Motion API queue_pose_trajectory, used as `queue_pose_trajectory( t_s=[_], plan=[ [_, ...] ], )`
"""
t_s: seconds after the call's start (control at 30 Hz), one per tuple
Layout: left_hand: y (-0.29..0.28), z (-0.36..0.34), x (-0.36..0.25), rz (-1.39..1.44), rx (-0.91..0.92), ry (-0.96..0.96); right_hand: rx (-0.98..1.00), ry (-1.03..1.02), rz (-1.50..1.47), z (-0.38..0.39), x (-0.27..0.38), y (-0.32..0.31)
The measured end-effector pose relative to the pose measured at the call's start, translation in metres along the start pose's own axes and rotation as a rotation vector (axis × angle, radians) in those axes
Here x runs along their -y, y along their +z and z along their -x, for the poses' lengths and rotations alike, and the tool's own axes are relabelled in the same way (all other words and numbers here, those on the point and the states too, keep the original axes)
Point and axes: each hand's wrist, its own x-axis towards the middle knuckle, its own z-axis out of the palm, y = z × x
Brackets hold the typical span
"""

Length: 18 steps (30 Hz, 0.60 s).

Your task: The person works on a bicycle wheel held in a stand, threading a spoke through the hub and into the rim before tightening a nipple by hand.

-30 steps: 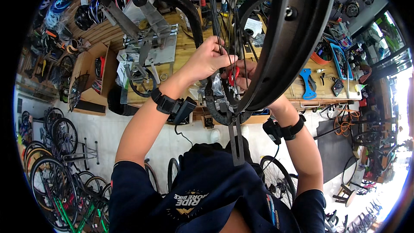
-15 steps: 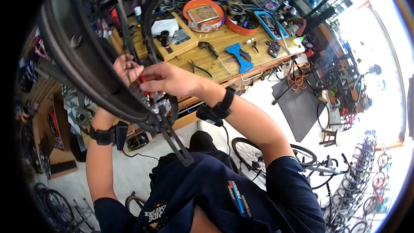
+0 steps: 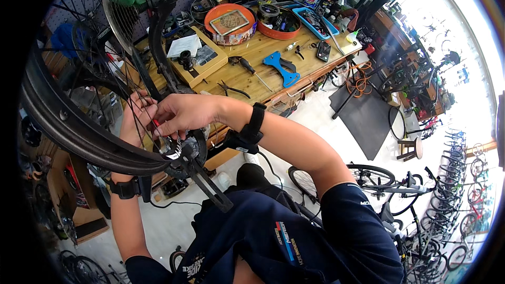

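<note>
A black bicycle wheel rim (image 3: 89,144) curves across the left, with thin spokes (image 3: 120,68) running up toward a cassette (image 3: 119,25). It sits in a dark wheel truing stand (image 3: 164,16), whose slotted bar (image 3: 204,178) sticks out toward me. Just inside the rim, my right hand (image 3: 192,113) is closed, thumb against fingers, on a small red spoke wrench (image 3: 156,123), mostly hidden by the fingers. Behind the spokes my left hand (image 3: 138,113) has its fingers bent together around a spoke, close to the right fingertips.
On the wooden bench (image 3: 247,81) lie pliers (image 3: 232,90), a screwdriver (image 3: 252,71), a blue tool (image 3: 283,68) and a cardboard box (image 3: 213,58). Round orange tins (image 3: 231,37) and a blue tray (image 3: 315,23) stand farther back. A bicycle (image 3: 368,179) is on the floor at right.
The view has shifted, so the wheel's spokes and cassette show more fully. Both hands stay together at the rim, appearing lower and farther left, with the red wrench still in the right fingers.
</note>
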Motion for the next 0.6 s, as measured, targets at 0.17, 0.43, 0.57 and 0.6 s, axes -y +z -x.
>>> queue_pose_trajectory(
  t_s=[0.17, 0.43, 0.57, 0.6],
  plan=[
    [-0.002, -0.001, 0.005, 0.002, 0.012, 0.024, 0.016, -0.021, -0.008, -0.001, -0.004, -0.001],
    [-0.001, 0.0, 0.005, -0.097, -0.004, 0.006, 0.027, -0.041, 0.035, -0.004, -0.01, -0.004],
    [0.001, 0.004, 0.0, 0.16, 0.093, -0.096, 0.057, -0.048, -0.064, -0.008, -0.014, -0.006],
    [0.001, 0.004, 0.0, 0.099, 0.034, -0.087, 0.062, -0.028, -0.031, -0.009, -0.015, -0.008]
  ],
)
